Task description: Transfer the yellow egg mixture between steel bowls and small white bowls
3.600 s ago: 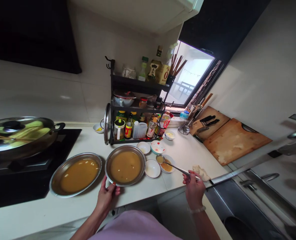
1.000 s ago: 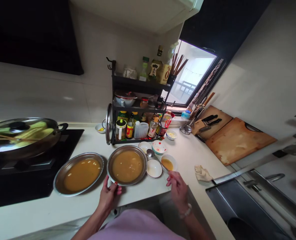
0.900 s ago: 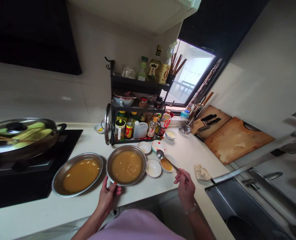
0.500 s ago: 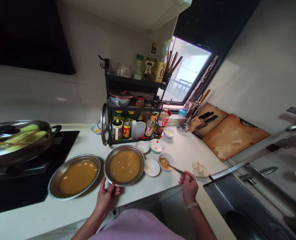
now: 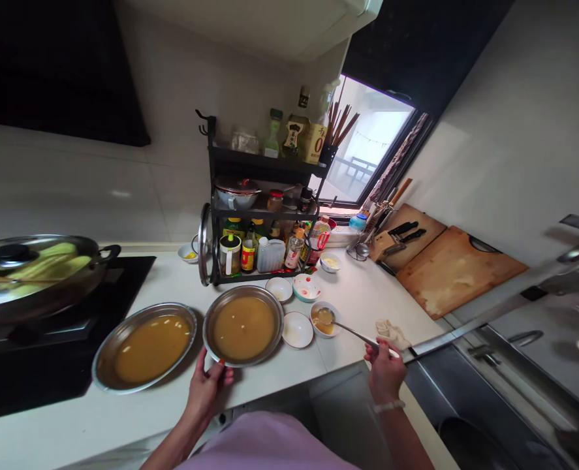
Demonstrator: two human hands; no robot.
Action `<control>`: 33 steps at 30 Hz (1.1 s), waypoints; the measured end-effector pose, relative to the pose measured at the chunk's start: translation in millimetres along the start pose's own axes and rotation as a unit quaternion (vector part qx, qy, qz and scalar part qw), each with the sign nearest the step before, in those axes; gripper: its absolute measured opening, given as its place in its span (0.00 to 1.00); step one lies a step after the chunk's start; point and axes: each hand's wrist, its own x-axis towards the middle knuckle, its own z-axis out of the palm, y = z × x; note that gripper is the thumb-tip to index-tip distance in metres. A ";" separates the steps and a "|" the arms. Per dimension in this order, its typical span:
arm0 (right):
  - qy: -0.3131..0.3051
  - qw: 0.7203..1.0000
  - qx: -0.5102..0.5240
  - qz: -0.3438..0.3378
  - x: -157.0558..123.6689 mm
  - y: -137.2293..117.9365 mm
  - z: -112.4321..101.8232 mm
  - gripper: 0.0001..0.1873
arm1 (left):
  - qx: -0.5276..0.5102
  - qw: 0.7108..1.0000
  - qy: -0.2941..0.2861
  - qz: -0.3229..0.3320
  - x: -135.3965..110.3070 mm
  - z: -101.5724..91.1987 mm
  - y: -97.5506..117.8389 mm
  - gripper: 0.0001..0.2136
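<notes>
My left hand [image 5: 207, 384] grips the near rim of a round metal dish [image 5: 208, 336], its thumb at the edge. Brown liquid with a few pale bits fills this dish. My right hand [image 5: 386, 369] is closed round the handle of a metal spoon [image 5: 355, 334]. The bowl of that spoon sits in a small white bowl [image 5: 337, 330] of brown liquid. On the left stands a second metal dish [image 5: 104, 372] with similar liquid and pale pieces. Close to the spoon are an almost bare white bowl [image 5: 297, 329] and a patterned bowl [image 5: 307, 287].
A black rack [image 5: 269, 212] of bottles stands behind the dishes. To the left, a lidded pan [image 5: 81, 287] sits on the black stove [image 5: 123, 287]. At right are a crumpled cloth [image 5: 391, 333], cutting boards [image 5: 458, 267], knives [image 5: 406, 232] and the sink [image 5: 446, 372].
My right hand has shifted right and slightly down with the spoon, whose bowl remains within the small white bowl. My left hand stays on the dish rim.
</notes>
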 end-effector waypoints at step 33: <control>-0.243 0.946 -0.105 -0.187 -58.2 -13.9 26.7 0.15 | -0.031 0.999 -0.008 -0.002 1.4 0.7 -1.3 0.41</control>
